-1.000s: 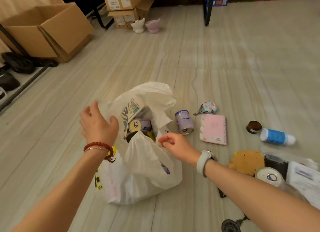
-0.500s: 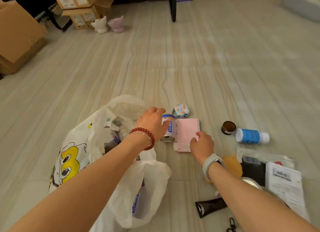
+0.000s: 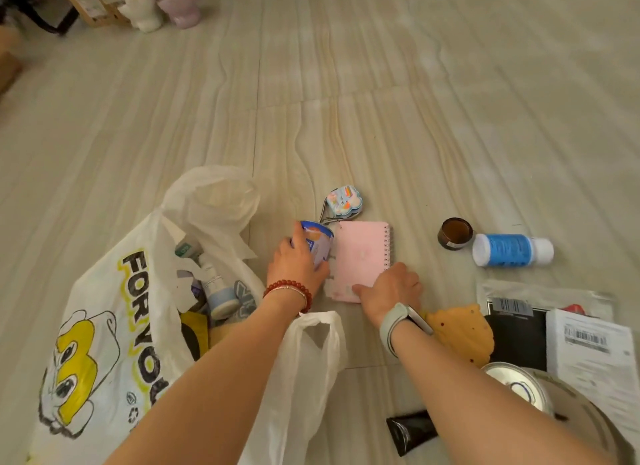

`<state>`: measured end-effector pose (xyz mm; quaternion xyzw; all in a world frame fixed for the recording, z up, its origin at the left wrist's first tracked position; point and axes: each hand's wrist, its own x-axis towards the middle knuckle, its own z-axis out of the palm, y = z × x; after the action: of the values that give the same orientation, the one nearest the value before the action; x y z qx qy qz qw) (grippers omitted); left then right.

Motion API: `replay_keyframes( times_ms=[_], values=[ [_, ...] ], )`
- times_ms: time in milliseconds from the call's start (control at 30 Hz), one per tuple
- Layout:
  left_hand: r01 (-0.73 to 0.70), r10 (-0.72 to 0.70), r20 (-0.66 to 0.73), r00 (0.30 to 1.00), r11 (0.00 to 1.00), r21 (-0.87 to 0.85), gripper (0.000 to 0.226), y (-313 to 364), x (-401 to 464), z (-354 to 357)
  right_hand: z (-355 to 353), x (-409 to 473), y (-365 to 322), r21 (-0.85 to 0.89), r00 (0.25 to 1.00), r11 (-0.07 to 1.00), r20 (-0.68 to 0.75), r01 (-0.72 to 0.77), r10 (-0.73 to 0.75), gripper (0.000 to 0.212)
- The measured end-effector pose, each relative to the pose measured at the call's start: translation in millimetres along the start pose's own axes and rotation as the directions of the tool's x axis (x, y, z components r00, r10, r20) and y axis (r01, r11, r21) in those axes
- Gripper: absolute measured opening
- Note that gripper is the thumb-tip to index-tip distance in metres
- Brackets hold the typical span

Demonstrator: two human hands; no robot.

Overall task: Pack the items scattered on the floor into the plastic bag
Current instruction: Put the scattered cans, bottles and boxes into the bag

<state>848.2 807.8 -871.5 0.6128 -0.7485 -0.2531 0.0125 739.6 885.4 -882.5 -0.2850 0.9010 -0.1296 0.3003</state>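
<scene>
A white plastic bag [image 3: 114,326] with yellow cartoon print lies open on the floor at the left, with several items inside. My left hand [image 3: 298,267] grips a small lilac can [image 3: 318,244] lying just right of the bag. My right hand [image 3: 391,289] pinches the near edge of a pink spiral notebook [image 3: 362,253] flat on the floor beside the can. Behind them rests a small colourful tin [image 3: 344,201]. Further right are a brown jar [image 3: 454,233] and a blue-labelled white bottle [image 3: 512,249] on its side.
Near my right forearm lie an orange cookie-shaped item [image 3: 462,333], a black packet [image 3: 516,340], a white labelled parcel [image 3: 595,353], a silver tin [image 3: 519,385] and a black tube [image 3: 412,431]. Two small animal-shaped pots [image 3: 162,8] and cardboard boxes [image 3: 93,3] stand far back left.
Both hands left the bag's mouth and moved right. My left hand closed on the lilac can; my right hand came down on the notebook's near edge. The bag slumped open.
</scene>
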Motion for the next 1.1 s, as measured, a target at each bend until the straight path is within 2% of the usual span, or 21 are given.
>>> replay_keyframes(
  times_ms=[100,267,367,500,667,767,833,1000,1100],
  values=[
    [-0.096,0.096,0.004,0.995,0.992,0.087,0.08,-11,-11,-6,-1,1,2,0.016,1.0,1.0,0.008,-0.007,0.007,0.07],
    [-0.277,0.295,-0.125,0.947,0.95,0.147,0.078,-28,-33,-37,-6,7,6,0.283,0.999,0.958,0.003,0.042,-0.045,0.043],
    [-0.325,0.348,-0.215,0.912,0.936,0.137,0.078,-36,-46,-65,-6,0,-7,0.478,1.0,0.878,0.029,-0.013,-0.001,0.036],
    [-0.262,0.326,-0.277,0.904,0.934,0.243,0.079,-65,-68,-92,-10,-17,-28,0.658,0.995,0.75,0.101,-0.073,0.009,0.03],
    [-0.035,0.168,-0.276,0.946,0.903,0.428,0.071,-117,-100,-106,-24,-50,-61,0.729,0.959,0.652,-0.02,0.208,-0.283,0.034],
    [0.052,0.125,-0.302,0.945,0.854,0.518,0.069,-144,-120,-108,-28,-74,-78,0.703,0.903,0.628,-0.046,0.334,-0.428,0.038],
    [0.062,0.105,-0.282,0.954,0.849,0.524,0.065,-159,-130,-108,-28,-88,-84,0.66,0.855,0.627,-0.043,0.413,-0.517,0.038],
    [0.093,-0.023,-0.182,0.983,0.919,0.383,0.059,-182,-144,-103,-17,-127,-97,0.479,0.732,0.618,-0.079,0.623,-0.677,0.037],
    [0.122,-0.083,-0.162,0.983,0.963,0.242,0.057,-184,-147,-101,-5,-146,-95,0.229,0.658,0.629,-0.081,0.743,-0.749,0.041]
  ],
)
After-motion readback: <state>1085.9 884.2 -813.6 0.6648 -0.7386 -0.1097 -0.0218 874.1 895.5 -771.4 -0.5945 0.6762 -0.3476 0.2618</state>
